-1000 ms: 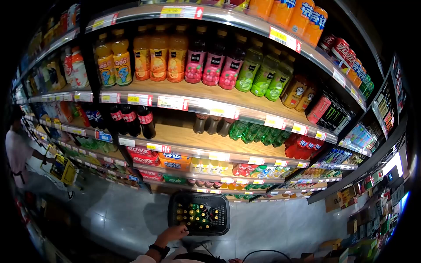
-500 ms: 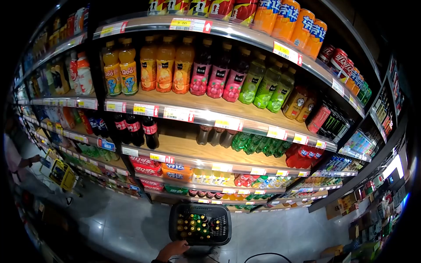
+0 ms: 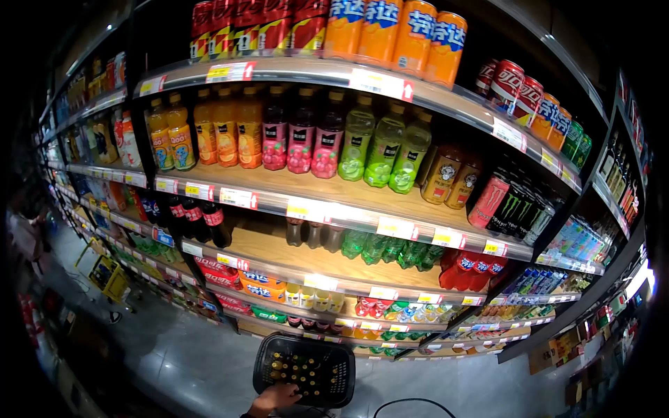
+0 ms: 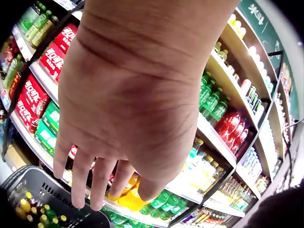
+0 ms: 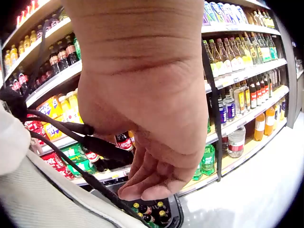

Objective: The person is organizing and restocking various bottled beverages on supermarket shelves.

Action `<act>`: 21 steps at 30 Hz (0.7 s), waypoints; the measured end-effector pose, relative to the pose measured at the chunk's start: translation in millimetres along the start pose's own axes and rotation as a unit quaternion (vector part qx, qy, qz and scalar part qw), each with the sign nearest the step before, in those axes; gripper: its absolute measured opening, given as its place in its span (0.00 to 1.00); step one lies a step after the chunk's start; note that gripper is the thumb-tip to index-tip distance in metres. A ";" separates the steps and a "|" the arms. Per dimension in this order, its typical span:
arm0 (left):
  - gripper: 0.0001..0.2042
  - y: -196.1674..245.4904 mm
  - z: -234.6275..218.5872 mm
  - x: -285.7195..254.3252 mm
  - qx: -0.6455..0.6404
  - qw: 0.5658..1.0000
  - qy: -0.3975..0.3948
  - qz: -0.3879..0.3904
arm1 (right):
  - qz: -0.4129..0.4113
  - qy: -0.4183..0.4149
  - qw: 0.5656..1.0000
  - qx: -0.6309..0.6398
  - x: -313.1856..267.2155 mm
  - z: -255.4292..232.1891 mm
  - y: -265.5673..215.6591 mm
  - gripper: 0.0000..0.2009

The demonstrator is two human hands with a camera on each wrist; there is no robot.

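A black shopping basket (image 3: 346,362) stands on the floor, holding several small dark and green bottles (image 4: 45,214) with yellow caps. In the head view my left hand (image 3: 280,395) overlaps the basket's near left side. Its fingers (image 4: 100,183) hang straight and apart in the left wrist view, with nothing gripped. My right hand (image 5: 147,128) is outside the head view. It hangs palm-in with loosely curled fingers, overlapping the basket rim in the right wrist view. Black cables (image 5: 61,124) run past its thumb.
Drink shelves (image 3: 369,171) rise in front, lined with juice bottles (image 3: 300,143), orange cans (image 3: 414,38) and cola bottles (image 3: 212,223). Boxed can packs (image 3: 261,285) sit lower down. A yellow cart (image 3: 106,273) is at left near a person (image 3: 26,237). A cable loop (image 3: 414,400) lies at the bottom.
The head view has tilted up and turned right, so the shelves sit lower and further left. My left hand has shifted from the basket's near rim to overlap its inside. My right fingertips have left the head view.
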State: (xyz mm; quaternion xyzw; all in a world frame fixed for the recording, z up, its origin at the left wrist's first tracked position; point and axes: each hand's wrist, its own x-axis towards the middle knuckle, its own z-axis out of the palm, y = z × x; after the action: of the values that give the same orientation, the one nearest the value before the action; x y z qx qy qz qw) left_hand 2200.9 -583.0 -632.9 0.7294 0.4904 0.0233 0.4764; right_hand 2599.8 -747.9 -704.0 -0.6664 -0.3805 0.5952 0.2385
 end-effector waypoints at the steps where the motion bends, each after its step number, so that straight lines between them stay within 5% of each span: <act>1: 0.23 17.7 0.0 1.6 -0.002 1.000 0.001 -0.005 | 0.001 -0.005 1.000 -0.001 3.9 -11.2 5.0 0.14; 4: 0.23 54.2 3.1 8.3 0.035 0.997 0.073 0.002 | 0.022 -0.007 1.000 -0.001 22.3 -46.4 31.4 0.15; 7: 0.23 90.2 -2.3 14.2 0.079 0.995 0.036 -0.049 | 0.109 0.024 0.989 -0.099 43.8 -71.8 35.2 0.24; 12: 0.23 68.0 21.3 25.2 0.083 0.995 0.014 -0.060 | 0.111 0.013 0.983 -0.148 37.5 -107.2 35.4 0.25; 16: 0.18 19.8 74.9 20.0 0.137 0.979 0.150 0.008 | 0.158 -0.043 0.952 -0.260 39.4 -123.5 16.0 0.22; 18: 0.15 33.8 61.4 21.5 0.098 0.989 0.089 -0.064 | 0.039 -0.043 0.928 -0.368 49.1 -132.7 55.0 0.26; 20: 0.15 26.8 65.1 17.6 0.087 0.990 0.100 -0.054 | 0.096 -0.060 0.901 -0.418 46.1 -124.7 7.8 0.23; 21: 0.15 28.0 58.5 17.3 0.099 0.989 0.082 -0.067 | 0.097 -0.042 0.925 -0.364 40.7 -120.8 -7.0 0.18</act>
State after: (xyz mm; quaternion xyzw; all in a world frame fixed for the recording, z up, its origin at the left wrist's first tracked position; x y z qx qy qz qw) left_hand 2258.6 -611.4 -652.1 0.7343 0.5753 0.0020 0.3603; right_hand 2716.1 -695.2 -702.1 -0.7156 -0.5140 0.4633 -0.0955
